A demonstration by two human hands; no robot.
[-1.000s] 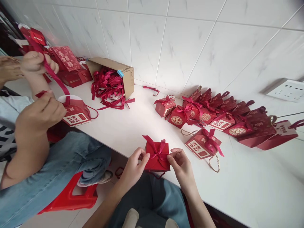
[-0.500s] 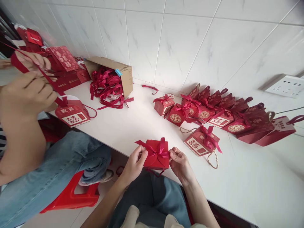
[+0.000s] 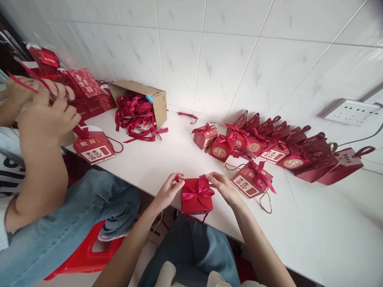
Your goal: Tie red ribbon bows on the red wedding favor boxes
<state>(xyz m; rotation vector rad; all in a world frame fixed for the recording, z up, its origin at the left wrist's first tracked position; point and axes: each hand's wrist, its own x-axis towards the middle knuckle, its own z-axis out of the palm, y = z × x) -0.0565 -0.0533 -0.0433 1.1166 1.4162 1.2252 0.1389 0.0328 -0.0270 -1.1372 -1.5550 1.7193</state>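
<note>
A small red gift box (image 3: 196,197) with a pink-red ribbon bow (image 3: 198,190) sits at the near edge of the white counter (image 3: 314,235). My left hand (image 3: 167,192) pinches the ribbon at the box's upper left corner. At the upper right corner, my right hand (image 3: 221,186) pinches the bow's other end. Both hands are closed on the ribbon, one on each side of the box.
A row of finished red gift boxes and bags (image 3: 278,145) lines the wall at right, one bag (image 3: 249,181) lying nearer. A cardboard carton (image 3: 145,97) spills red ribbons. At left another person's hands (image 3: 44,115) work ribbon over a red bag (image 3: 94,148). A red stool (image 3: 86,251) stands below.
My hands moved from the box's sides up to its top corners, drawing the ribbon ends into a tighter bow. The other person's hands shifted with their ribbon.
</note>
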